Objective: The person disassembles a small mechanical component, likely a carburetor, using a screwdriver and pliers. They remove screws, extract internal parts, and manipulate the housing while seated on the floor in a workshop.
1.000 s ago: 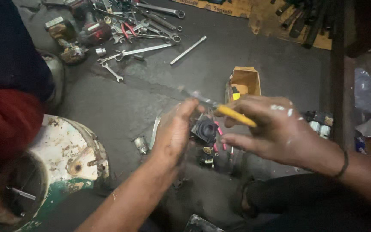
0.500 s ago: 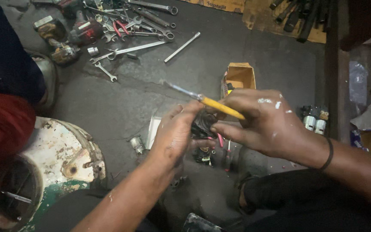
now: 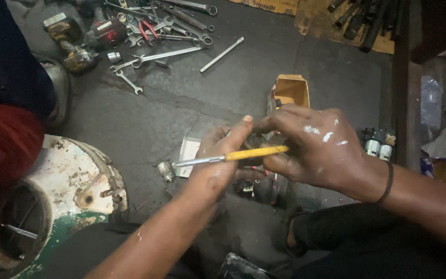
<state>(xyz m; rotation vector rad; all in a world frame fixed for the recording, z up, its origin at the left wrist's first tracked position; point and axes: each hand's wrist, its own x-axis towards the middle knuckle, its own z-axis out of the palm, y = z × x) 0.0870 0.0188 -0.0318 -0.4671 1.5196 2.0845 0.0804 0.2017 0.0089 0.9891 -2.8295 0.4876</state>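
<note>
Head view, looking down onto a dark, oily floor.

Right hand (image 3: 318,150), centre-right of the frame, white specks across its back: fingers curled tight around the yellow handle of a screwdriver (image 3: 233,156). The handle runs across the palm side of the fingers; the metal shaft points left, roughly level, tip ending near centre-left of the frame, above a small metal fitting (image 3: 165,169) on the floor. Grip closed on the tool. A dark band sits on this wrist.

Left hand (image 3: 218,163), centre of the frame, comes up from the lower edge: thumb stretched up toward the right hand's fingertips, the other fingers curled. The screwdriver's shaft crosses in front of it. Between the two hands a small dark part (image 3: 256,142) is pinched; both hands touch it, but most of it is hidden, so its shape cannot be told. Left grip reads as closed on that part.

Below the hands, a dark assembly with red wires (image 3: 264,183) sits on the floor, partly covered.

Surroundings: open cardboard box (image 3: 291,90) just above the right hand; scattered spanners (image 3: 161,54) in the upper left; a white, rusted round housing (image 3: 73,183) at lower left; two small silver cylinders (image 3: 379,148) at the right, just beside the right wrist.
</note>
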